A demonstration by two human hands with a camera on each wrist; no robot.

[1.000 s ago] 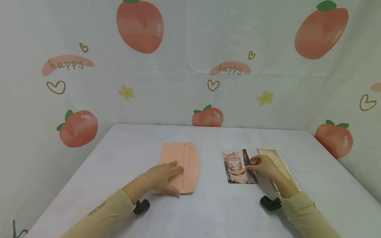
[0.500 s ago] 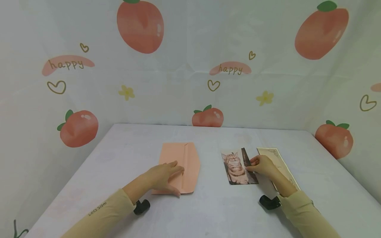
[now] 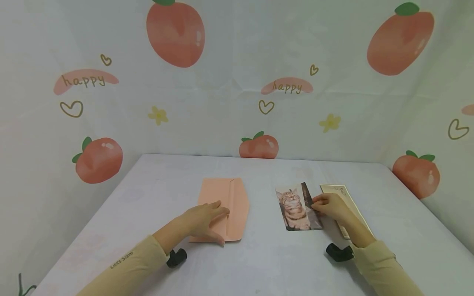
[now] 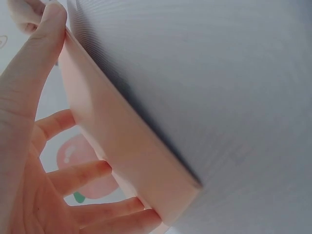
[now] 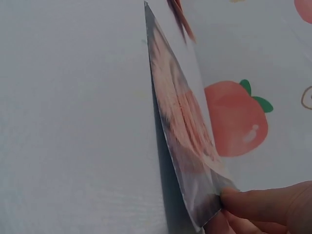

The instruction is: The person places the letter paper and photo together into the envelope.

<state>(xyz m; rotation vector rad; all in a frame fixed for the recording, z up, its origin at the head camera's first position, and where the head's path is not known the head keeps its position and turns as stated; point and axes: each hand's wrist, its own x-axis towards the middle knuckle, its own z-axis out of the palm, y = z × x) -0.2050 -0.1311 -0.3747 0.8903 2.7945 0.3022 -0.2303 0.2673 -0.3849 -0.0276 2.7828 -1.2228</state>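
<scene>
A peach-coloured envelope (image 3: 237,222) lies left of the middle of the table, its flap spread out on the right side. My left hand (image 3: 203,220) rests on it with the fingers spread; the left wrist view shows fingertips (image 4: 92,170) against the envelope (image 4: 117,141). Further right is a photo card of a striped cat (image 3: 294,207). My right hand (image 3: 331,207) pinches its right edge. The right wrist view has the thumb on top of the card (image 5: 180,122) and fingers beneath, with a shadow along the card's near side.
A cream card with a gold border (image 3: 353,205) lies to the right, partly covered by the right hand and forearm. Black wrist cameras stick out by both cuffs, the left one (image 3: 177,258) and the right one (image 3: 338,252). A fruit-patterned cloth (image 3: 207,102) hangs behind the white table.
The cat photo card's top right corner has risen slightly, and its lower edge sits a little nearer. My right fingers have shifted slightly right along it. The left hand stays on the envelope.
</scene>
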